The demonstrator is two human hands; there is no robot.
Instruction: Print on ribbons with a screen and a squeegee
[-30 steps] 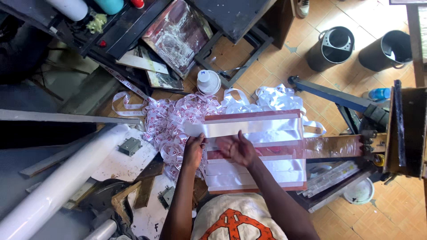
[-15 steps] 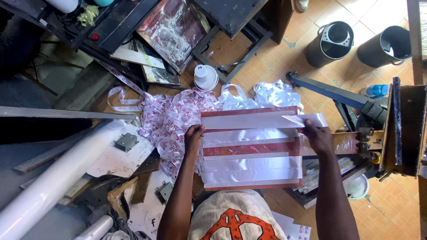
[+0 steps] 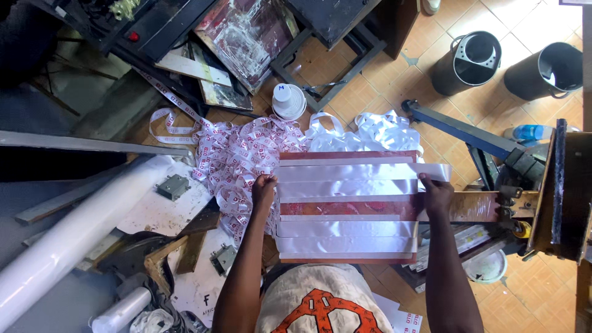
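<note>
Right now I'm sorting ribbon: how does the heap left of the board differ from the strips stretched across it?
The printed ribbon heap is tangled, loose and red-marked; the plain ribbon strips lie flat, straight and unmarked across the red board. Both are white and glossy.

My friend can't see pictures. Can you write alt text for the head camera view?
Seen from above, a person's left hand and right hand stretch shiny white ribbon strips across a flat red-brown board; a tangled heap of red-printed white ribbon lies beside it.
</note>
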